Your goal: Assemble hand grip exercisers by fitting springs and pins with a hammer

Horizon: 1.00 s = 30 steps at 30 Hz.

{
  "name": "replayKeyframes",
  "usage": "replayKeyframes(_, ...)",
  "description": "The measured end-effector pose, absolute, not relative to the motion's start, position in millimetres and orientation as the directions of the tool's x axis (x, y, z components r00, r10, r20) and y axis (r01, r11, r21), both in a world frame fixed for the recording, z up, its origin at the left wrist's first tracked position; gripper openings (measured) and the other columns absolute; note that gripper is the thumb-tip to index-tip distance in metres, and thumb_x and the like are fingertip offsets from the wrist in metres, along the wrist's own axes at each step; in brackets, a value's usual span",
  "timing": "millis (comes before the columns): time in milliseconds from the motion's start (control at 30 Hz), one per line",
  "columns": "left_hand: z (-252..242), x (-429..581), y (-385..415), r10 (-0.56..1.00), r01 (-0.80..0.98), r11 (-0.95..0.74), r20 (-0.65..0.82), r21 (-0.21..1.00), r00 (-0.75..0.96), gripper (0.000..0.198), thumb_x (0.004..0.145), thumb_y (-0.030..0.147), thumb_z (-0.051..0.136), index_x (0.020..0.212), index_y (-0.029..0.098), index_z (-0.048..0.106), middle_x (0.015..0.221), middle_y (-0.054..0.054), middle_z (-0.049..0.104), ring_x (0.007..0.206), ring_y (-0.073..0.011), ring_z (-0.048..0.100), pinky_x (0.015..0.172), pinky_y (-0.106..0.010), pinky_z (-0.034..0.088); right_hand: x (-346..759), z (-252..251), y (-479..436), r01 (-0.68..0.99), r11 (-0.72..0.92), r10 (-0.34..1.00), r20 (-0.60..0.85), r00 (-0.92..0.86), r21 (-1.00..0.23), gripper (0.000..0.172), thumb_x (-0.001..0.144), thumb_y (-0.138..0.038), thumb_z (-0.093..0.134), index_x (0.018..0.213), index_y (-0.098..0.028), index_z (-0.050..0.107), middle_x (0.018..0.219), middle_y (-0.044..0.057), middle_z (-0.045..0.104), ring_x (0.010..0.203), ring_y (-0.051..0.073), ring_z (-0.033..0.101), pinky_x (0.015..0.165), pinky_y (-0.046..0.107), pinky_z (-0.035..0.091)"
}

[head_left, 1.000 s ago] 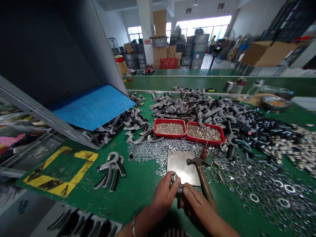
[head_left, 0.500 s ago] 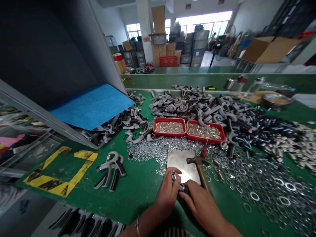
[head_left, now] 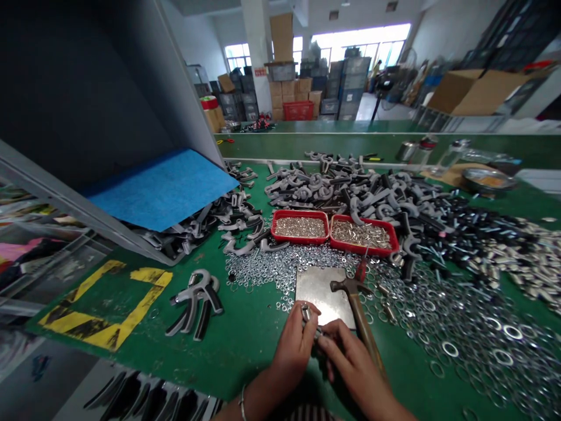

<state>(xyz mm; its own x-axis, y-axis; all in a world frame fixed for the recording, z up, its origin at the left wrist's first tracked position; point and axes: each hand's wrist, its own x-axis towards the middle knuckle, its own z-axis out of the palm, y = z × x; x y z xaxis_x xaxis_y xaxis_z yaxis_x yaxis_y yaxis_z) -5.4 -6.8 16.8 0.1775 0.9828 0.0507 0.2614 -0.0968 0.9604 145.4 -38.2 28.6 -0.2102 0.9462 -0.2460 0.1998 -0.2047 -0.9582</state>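
Note:
My left hand [head_left: 293, 345] is closed around a small silvery spring [head_left: 305, 313], whose coils show above the thumb. Just to its right my right hand [head_left: 353, 359] pinches at the lower end of the same part, fingertips almost touching the left hand; what exactly sits between those fingertips is mostly hidden. Both hands are in front of a square metal plate [head_left: 322, 289] on the green table. A claw hammer [head_left: 362, 318] with a wooden handle rests across the plate's right edge. Beyond it lies a red-handled screwdriver [head_left: 360, 272].
Two red trays [head_left: 302, 238] of small metal pieces stand behind the plate among loose nuts [head_left: 258, 272]. Grey hand-grip parts [head_left: 324, 190] are heaped behind. Metal rings [head_left: 451, 349] spread right. Hand grips [head_left: 197, 301] lie left, near a yellow-taped square [head_left: 144, 307].
My right hand has shifted slightly, its fingers now more bent and drawn apart at the pinch. The black piece that showed between the hands is now largely out of sight.

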Motion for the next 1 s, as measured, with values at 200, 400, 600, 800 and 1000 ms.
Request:
replayKeyframes(200,15,-7,-10,0.974,0.29,-0.12,0.057,0.949,0.217,0.023,0.102,0.034,0.039,0.1,0.019,0.056,0.097,-0.007,0.061,0.095,-0.0207,0.058,0.088,-0.033,0.044,145,30,-39,0.321,-0.183,0.917,-0.279,-0.285,-0.929,0.039,0.092,-0.059,0.048,0.096,-0.022,0.057,0.088,0.005,0.068,0.072,0.02,0.064,0.065,0.031,0.05)
replayKeyframes(400,20,-5,-14,0.979,0.308,-0.138,0.083,0.941,0.187,0.022,0.1,0.033,0.04,0.096,0.019,0.057,0.095,-0.007,0.062,0.091,-0.021,0.059,0.085,-0.033,0.045,139,23,-49,-0.001,-0.535,0.734,-0.464,-0.496,-0.845,0.067,0.094,-0.071,0.025,0.066,-0.019,0.056,0.047,-0.002,0.05,0.04,0.012,0.047,0.045,0.025,0.041)
replayKeyframes(600,18,-4,-14,0.969,0.359,-0.122,0.033,0.926,0.244,0.025,0.101,0.036,0.039,0.093,0.019,0.055,0.09,-0.006,0.059,0.088,-0.0208,0.056,0.084,-0.033,0.044,145,21,-44,0.123,-0.32,0.887,-0.342,-0.309,-0.94,0.05,0.092,-0.065,0.045,0.079,-0.02,0.061,0.067,0.001,0.064,0.059,0.014,0.056,0.059,0.026,0.045)
replayKeyframes(800,13,-3,-15,0.983,0.338,-0.009,-0.053,0.941,0.174,0.029,0.1,0.043,0.039,0.093,0.019,0.055,0.088,-0.006,0.059,0.085,-0.021,0.057,0.081,-0.034,0.045,144,23,-42,0.018,-0.424,0.823,-0.394,-0.408,-0.905,0.055,0.096,-0.066,0.031,0.077,-0.02,0.056,0.052,-0.004,0.051,0.045,0.012,0.045,0.049,0.025,0.037)
replayKeyframes(1000,14,-3,-16,0.983,0.341,-0.035,-0.029,0.939,0.182,0.029,0.099,0.043,0.04,0.093,0.02,0.056,0.091,-0.008,0.06,0.09,-0.0233,0.057,0.083,-0.035,0.045,150,23,-42,0.343,-0.144,0.951,-0.226,-0.212,-0.928,0.038,0.086,-0.06,0.061,0.09,-0.022,0.059,0.086,0.005,0.067,0.077,0.02,0.06,0.07,0.03,0.045)
